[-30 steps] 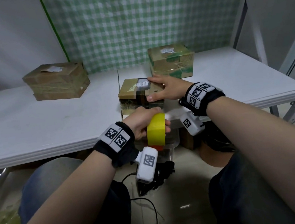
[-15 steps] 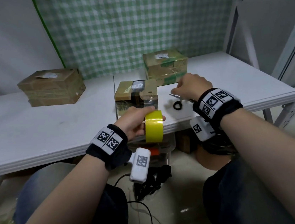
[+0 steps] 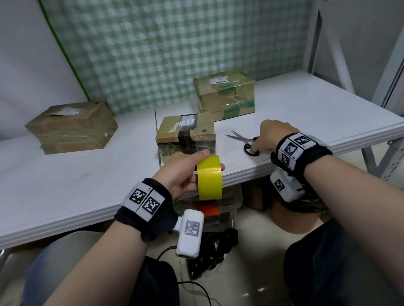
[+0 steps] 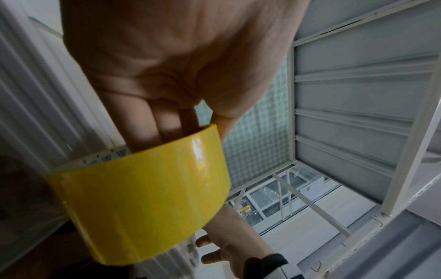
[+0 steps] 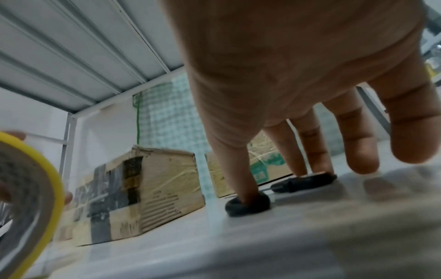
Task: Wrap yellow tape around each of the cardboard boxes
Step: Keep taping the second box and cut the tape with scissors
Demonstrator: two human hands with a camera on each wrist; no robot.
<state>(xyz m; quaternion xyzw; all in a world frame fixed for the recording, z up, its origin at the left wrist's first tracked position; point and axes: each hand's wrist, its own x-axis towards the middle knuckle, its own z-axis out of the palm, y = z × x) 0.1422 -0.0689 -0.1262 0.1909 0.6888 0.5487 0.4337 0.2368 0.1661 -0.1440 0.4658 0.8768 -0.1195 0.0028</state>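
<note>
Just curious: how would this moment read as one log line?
left hand: grips yellow tape roll | right hand: fingers in black-handled scissors on white table | small cardboard box: beside

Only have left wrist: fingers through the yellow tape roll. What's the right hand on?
Observer: The right hand is on the scissors, which lie on the table; the thumb is through one black loop.
Operator: Blades?
Observer: Open, pointing away from the person, just right of the nearest box.
Operator: Other boxes?
Observer: Two, farther back: left box and right box.
</note>
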